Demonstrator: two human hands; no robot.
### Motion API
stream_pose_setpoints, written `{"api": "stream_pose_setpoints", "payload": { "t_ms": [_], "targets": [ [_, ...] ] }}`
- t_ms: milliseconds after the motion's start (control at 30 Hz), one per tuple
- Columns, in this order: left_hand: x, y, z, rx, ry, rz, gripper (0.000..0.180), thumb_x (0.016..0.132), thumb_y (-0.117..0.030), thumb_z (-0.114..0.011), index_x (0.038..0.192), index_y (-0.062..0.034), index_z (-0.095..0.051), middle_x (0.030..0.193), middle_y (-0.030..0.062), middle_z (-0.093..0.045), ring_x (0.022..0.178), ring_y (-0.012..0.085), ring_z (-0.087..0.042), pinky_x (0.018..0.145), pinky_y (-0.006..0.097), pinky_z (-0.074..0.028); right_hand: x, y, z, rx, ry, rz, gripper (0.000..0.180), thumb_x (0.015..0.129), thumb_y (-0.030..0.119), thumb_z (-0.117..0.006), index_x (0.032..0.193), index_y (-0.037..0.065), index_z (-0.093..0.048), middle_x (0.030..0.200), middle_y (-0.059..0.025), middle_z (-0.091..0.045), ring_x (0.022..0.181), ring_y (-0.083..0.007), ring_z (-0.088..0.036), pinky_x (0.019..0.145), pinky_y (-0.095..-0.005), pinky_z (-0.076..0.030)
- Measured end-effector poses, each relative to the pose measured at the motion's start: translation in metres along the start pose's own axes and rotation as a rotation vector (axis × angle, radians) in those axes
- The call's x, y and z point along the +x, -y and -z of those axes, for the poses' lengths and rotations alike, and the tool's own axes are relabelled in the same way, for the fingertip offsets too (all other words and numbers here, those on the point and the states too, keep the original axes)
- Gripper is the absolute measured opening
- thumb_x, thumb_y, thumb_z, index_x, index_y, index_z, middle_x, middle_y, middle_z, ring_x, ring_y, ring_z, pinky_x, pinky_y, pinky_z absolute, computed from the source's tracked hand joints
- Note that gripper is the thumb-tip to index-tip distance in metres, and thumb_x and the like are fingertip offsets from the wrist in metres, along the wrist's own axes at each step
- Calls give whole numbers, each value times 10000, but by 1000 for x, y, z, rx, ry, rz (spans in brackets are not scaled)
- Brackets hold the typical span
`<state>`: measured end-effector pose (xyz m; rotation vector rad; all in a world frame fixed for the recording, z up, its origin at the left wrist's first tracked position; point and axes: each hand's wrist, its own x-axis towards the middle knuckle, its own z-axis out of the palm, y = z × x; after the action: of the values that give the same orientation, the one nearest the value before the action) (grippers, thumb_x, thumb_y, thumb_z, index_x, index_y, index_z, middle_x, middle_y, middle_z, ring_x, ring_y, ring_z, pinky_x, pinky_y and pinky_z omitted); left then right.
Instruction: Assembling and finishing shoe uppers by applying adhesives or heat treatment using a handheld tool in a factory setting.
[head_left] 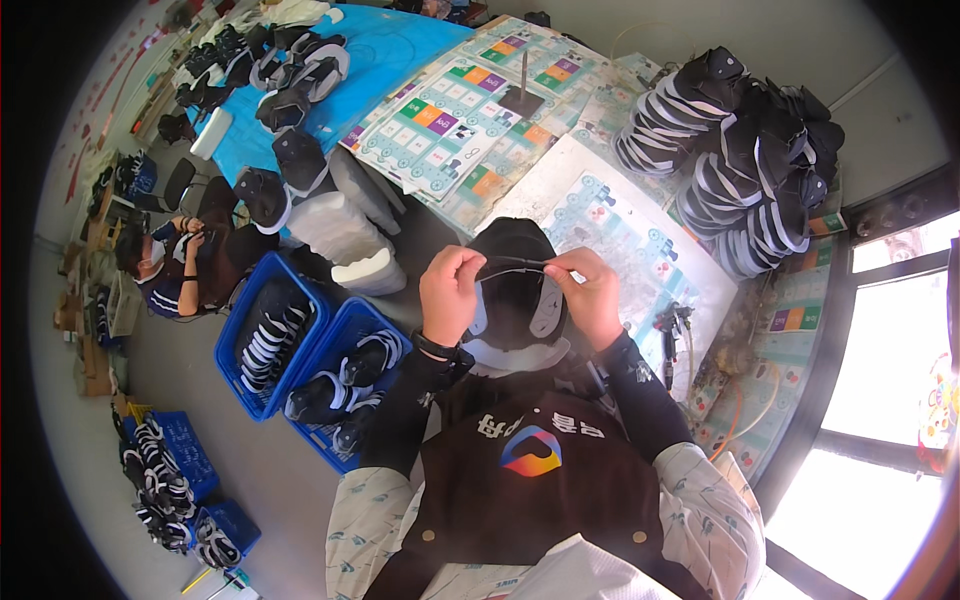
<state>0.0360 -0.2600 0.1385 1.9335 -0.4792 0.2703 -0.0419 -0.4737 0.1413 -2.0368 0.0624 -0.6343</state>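
In front of my chest I hold a black cap point(520, 310), its inside turned toward me and a pale grey brim at the lower edge. My left hand point(449, 297) pinches one end of the dark strap point(515, 265) that spans the cap's opening. At the strap's other end, the fingers of my right hand point(588, 295) are closed in a pinch. Whether the two strap parts are fastened together is too small to tell. Light grey panels show inside the cap on both sides. A white board point(640, 225) lies on the table just beyond my hands.
Stacked black caps point(745, 150) stand at the table's far right. A spray gun point(672, 330) is beside my right arm. Blue crates point(262, 400) of caps sit at my left, near white cap-shaped forms point(335, 235). Another person point(185, 265) works at the far left.
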Motion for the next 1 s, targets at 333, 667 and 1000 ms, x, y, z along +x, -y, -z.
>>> {"api": "stream_pose_setpoints", "payload": {
  "t_ms": [333,667,1000],
  "targets": [
    [31,42,15,-603,496,561,230,1089,-200,-613,989,-6,-686,869,-88,-561,815,21,-461,734,229,-406,33,-20,2,154,336,-350,130,969,114,-749,1030,1,-726,889,-106,-733,801,-178,-688,756,-315,-546],
    [27,62,23,-738,403,564,188,1085,-194,-621,1022,-26,-678,932,-76,-596,877,25,-510,814,218,-424,16,-45,0,102,312,-363,149,965,97,-740,1036,-28,-703,930,-105,-734,822,-174,-679,755,-300,-537],
    [42,89,15,-741,454,547,203,1090,-191,-612,1101,-5,-693,1016,-47,-661,963,38,-567,879,229,-455,23,-52,-8,148,279,-125,399,966,228,-761,1315,79,-637,1157,-82,-637,1059,-197,-638,894,-305,-522]
  ]
}}
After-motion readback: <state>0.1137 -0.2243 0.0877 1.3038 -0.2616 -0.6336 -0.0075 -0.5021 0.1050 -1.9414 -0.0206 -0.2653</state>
